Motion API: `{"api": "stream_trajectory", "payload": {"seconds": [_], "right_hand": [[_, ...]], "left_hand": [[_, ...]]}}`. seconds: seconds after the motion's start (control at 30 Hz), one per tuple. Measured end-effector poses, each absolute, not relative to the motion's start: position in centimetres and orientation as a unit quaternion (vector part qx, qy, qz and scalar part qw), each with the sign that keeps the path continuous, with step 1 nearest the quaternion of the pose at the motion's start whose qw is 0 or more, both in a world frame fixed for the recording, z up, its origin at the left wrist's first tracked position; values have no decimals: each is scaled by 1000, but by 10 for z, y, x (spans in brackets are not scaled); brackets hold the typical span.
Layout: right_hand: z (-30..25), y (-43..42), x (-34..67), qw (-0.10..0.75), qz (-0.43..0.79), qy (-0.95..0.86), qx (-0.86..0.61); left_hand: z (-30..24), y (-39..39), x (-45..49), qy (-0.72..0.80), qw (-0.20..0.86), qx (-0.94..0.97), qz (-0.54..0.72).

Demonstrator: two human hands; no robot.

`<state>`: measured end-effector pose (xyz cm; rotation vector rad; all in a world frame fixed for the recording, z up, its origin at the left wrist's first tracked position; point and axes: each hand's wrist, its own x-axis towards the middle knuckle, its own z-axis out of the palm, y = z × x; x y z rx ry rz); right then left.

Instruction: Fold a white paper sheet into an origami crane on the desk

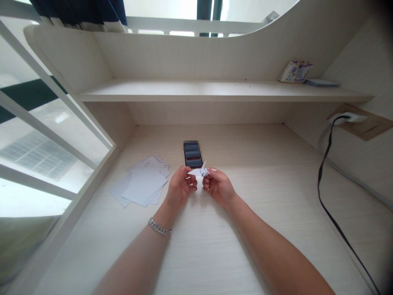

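A small folded white paper figure [199, 172], shaped like an origami crane with pointed ends, is held up between my two hands over the desk. My left hand [181, 183] pinches its left tip, fingers curled below. On the other side my right hand [219, 185] grips the right part between thumb and fingers, which hide some of the folds. Just behind the paper lies a phone [193, 156] with its screen lit, partly blurred. Left of my hands, a loose pile of white paper sheets [144, 182] is spread on the desk [196, 254].
A shelf [196, 88] runs across the back, with a colourful packet [295, 72] and a flat bluish item [321, 82] at its right end. On the right wall, a black cord [321, 180] hangs from an outlet [364, 123]. White railing bars [46, 119] border the left.
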<state>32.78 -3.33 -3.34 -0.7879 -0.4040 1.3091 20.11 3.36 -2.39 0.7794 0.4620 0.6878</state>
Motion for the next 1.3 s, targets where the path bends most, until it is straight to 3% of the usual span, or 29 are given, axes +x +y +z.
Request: {"api": "stream_trajectory", "payload": {"seconds": [0.23,0.37,0.5,1.3], "right_hand": [[-38,-30,323,676,515,-249,-465],[-37,-33,320,687,316,-314,-574],[-31,-38,314,635,192,-407,-629],[-29,-39,307,578,139,-424,-683]], "left_hand": [[-32,30,210,284,766,454,356],[-36,33,210,306,728,467,398],[-40,33,210,328,690,486,424],[-43,30,213,320,663,511,443]]}}
